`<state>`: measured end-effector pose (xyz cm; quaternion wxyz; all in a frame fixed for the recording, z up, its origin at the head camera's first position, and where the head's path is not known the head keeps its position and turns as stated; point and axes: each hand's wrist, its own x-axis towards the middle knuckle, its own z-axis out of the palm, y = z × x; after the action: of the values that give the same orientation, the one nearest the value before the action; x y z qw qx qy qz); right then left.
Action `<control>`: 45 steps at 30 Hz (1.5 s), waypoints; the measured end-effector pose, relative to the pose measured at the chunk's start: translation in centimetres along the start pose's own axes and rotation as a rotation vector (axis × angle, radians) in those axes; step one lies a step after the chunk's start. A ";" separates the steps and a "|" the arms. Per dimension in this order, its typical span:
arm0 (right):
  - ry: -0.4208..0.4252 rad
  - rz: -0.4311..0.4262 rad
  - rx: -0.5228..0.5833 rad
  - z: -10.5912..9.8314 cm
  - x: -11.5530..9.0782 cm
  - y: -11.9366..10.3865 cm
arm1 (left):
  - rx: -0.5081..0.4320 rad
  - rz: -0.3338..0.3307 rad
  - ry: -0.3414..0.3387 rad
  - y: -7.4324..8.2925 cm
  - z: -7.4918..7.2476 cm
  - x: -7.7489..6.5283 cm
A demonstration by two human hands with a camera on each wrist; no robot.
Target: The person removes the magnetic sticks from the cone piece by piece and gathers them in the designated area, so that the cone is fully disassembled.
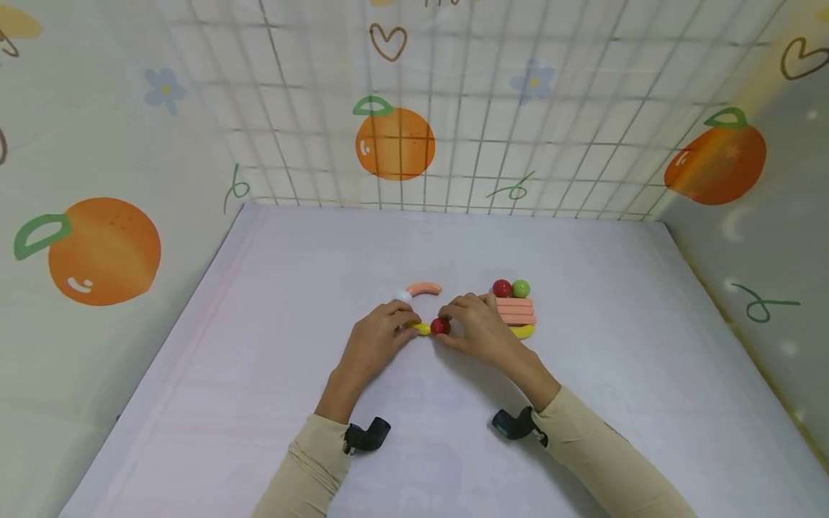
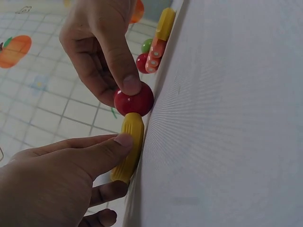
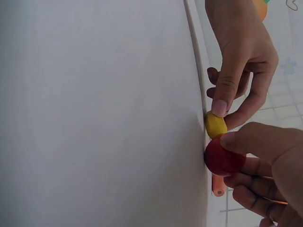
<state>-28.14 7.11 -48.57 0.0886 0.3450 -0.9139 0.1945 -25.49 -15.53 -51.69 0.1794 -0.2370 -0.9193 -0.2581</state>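
Observation:
My left hand [image 1: 377, 338] pinches a short curved yellow rod [image 2: 130, 146] between thumb and fingers. A shiny red ball [image 2: 135, 99] is gripped by my right hand [image 1: 481, 332], its thumb on top. The rod's end touches the ball, both low on the tabletop. Beyond the left fingers lie a pale ball [image 1: 404, 296] and a curved pink-orange rod [image 1: 424, 288]. Beside the right hand sit several straight pink-orange rods [image 1: 516, 311], another yellow rod [image 1: 523, 332], a second red ball [image 1: 501, 288] and a green ball [image 1: 521, 288].
The pieces lie on a white-covered table [image 1: 259, 403]. A wire grid [image 1: 466, 158] behind a fruit-print cloth stands at the back, with printed cloth walls on both sides. Black wrist cameras [image 1: 368, 435] are strapped over the beige sleeves [image 1: 304, 460].

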 end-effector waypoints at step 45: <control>0.126 -0.040 0.020 -4.2 -1.3 2.4 | -0.029 -0.047 -0.018 0.1 0.0 0.0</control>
<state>-28.64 11.31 -45.91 0.1464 0.3511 -0.8974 0.2233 -25.46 -15.46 -51.60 0.1618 -0.2202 -0.9223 -0.2732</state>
